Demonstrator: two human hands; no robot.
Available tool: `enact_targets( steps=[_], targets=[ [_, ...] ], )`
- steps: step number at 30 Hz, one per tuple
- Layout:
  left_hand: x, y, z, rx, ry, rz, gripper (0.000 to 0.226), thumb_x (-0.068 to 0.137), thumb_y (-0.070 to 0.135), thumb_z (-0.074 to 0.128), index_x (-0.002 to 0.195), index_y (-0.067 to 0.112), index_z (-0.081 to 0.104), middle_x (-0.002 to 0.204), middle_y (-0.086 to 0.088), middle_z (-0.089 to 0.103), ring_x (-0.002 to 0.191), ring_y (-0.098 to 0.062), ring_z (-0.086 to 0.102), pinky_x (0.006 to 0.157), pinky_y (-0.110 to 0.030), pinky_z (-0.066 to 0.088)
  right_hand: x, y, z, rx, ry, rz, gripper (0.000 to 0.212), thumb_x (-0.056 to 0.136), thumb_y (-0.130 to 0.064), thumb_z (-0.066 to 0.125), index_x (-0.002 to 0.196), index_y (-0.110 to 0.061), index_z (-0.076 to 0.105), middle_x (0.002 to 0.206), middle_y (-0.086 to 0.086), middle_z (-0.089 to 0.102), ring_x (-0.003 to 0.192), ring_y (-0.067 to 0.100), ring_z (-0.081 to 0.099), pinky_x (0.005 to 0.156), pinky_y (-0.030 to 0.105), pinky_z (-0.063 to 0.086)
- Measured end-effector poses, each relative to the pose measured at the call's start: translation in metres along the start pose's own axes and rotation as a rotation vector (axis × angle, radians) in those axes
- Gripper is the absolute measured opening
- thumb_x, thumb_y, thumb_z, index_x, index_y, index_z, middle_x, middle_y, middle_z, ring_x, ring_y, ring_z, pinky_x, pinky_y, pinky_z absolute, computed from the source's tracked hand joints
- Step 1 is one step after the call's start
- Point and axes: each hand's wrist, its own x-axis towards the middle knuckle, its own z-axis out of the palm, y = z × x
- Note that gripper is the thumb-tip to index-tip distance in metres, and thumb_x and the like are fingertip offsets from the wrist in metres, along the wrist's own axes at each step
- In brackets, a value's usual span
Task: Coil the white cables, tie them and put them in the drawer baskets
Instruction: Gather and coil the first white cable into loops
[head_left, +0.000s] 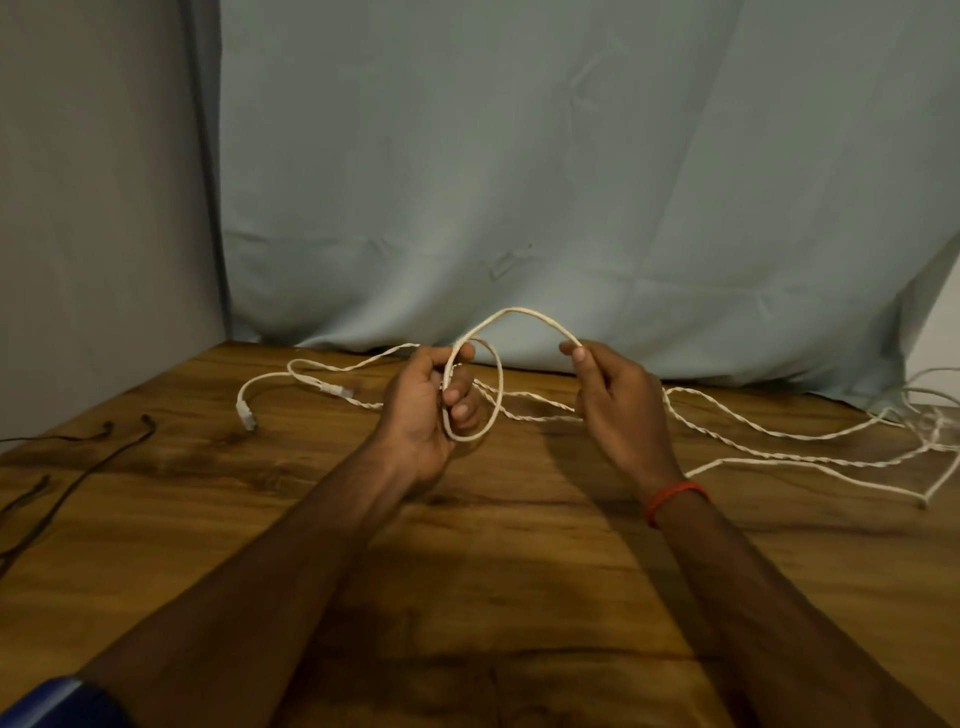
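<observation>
**White cable (511, 312) held in a loop by two hands over a wooden table (493, 571)**

White cable runs between both hands, which are raised just above the table. The left hand (426, 410) has its fingers curled, so its grip is clamped on one small round loop of the cable that hangs around the fingers. From the left hand the cable arches up and across to the right hand (618, 395). The grip of that hand is closed on the cable in a pinch between thumb and fingertips. A red band (672, 499) circles the right wrist.

The rest of the cable lies loose on the table. Behind and to the right of the left hand, it trails in long twisted strands toward the table's right edge. To the left of the left hand, a stretch curves round and ends in a white plug (247, 415) lying flat. Far to the left of the left hand, thin black cords (78, 467) lie on the wood. Behind the left hand, a pale blue-grey cloth (519, 182) hangs down to the table's back edge.
</observation>
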Motion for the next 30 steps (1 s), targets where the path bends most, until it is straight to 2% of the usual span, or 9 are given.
enact_targets(
  steps=[3,9,13,16,20,22,25,28,30],
  targets=[
    [-0.002,0.002,-0.002,0.009,-0.039,-0.034,0.029,0.090,0.023,0.038,0.063,0.020,0.045,0.045,0.005,0.030,0.036,-0.011,0.030,0.042,-0.023,0.020,-0.003,-0.001,-0.003,-0.012,-0.017,-0.029,0.027,0.105,-0.035,0.050,0.113,-0.024,0.073,0.058,-0.004,0.060,0.054,0.018,0.059,0.056,0.038,0.054],
    [-0.003,-0.001,-0.004,0.010,-0.109,-0.137,0.046,0.088,0.047,0.051,0.053,0.020,0.039,0.044,0.003,0.033,0.037,-0.013,0.034,0.045,-0.022,0.023,0.003,0.000,-0.007,-0.108,0.074,0.008,0.037,0.103,-0.040,0.052,0.089,-0.015,0.075,0.065,0.004,0.065,0.063,0.017,0.060,0.058,0.035,0.046],
    [-0.005,-0.003,0.000,0.035,-0.201,-0.197,0.038,0.084,0.039,0.051,0.053,0.021,0.040,0.046,0.003,0.034,0.042,-0.014,0.035,0.048,-0.026,0.022,0.009,0.005,-0.015,-0.134,0.180,0.104,0.038,0.104,-0.035,0.052,0.082,-0.012,0.072,0.064,-0.001,0.063,0.061,0.013,0.058,0.055,0.024,0.039],
    [-0.004,-0.005,0.001,0.076,-0.234,-0.204,0.040,0.089,0.034,0.049,0.053,0.022,0.039,0.045,0.005,0.032,0.041,-0.013,0.035,0.048,-0.028,0.024,0.014,0.013,-0.025,-0.160,0.261,0.150,0.039,0.104,-0.034,0.051,0.083,-0.009,0.074,0.074,0.002,0.069,0.070,0.019,0.063,0.063,0.031,0.044],
    [-0.006,-0.005,0.006,0.062,-0.220,-0.223,0.041,0.091,0.038,0.050,0.055,0.021,0.042,0.042,0.006,0.030,0.040,-0.012,0.034,0.046,-0.026,0.027,0.018,0.019,-0.032,-0.212,0.326,0.165,0.041,0.104,-0.034,0.051,0.082,-0.006,0.073,0.073,0.006,0.069,0.068,0.021,0.062,0.060,0.032,0.042],
    [-0.007,-0.005,0.008,0.016,-0.193,-0.224,0.035,0.090,0.038,0.051,0.061,0.020,0.045,0.042,0.007,0.029,0.038,-0.010,0.032,0.043,-0.024,0.027,0.019,0.022,-0.034,-0.210,0.349,0.167,0.043,0.103,-0.035,0.051,0.082,-0.004,0.072,0.073,0.009,0.069,0.067,0.023,0.062,0.060,0.037,0.048],
    [-0.006,-0.003,0.007,-0.058,-0.160,-0.188,0.031,0.096,0.035,0.047,0.069,0.019,0.047,0.043,0.008,0.029,0.036,-0.007,0.029,0.041,-0.022,0.025,0.017,0.022,-0.034,-0.220,0.257,0.162,0.041,0.101,-0.037,0.053,0.082,-0.008,0.075,0.069,0.008,0.069,0.064,0.023,0.062,0.061,0.040,0.052],
    [-0.004,0.004,0.006,-0.116,-0.072,-0.114,0.036,0.105,0.036,0.040,0.073,0.020,0.048,0.049,0.007,0.034,0.039,-0.007,0.031,0.042,-0.021,0.027,0.012,0.020,-0.029,-0.332,-0.009,0.144,0.040,0.100,-0.040,0.054,0.082,-0.013,0.077,0.066,0.006,0.068,0.063,0.022,0.063,0.063,0.039,0.052],
    [-0.004,0.012,0.006,-0.137,0.016,-0.061,0.037,0.106,0.037,0.040,0.074,0.020,0.048,0.055,0.003,0.049,0.044,-0.011,0.045,0.043,-0.021,0.035,0.010,0.019,-0.027,-0.430,-0.200,0.121,0.037,0.099,-0.044,0.053,0.087,-0.020,0.079,0.071,0.004,0.070,0.069,0.021,0.064,0.068,0.037,0.053]
  ],
)
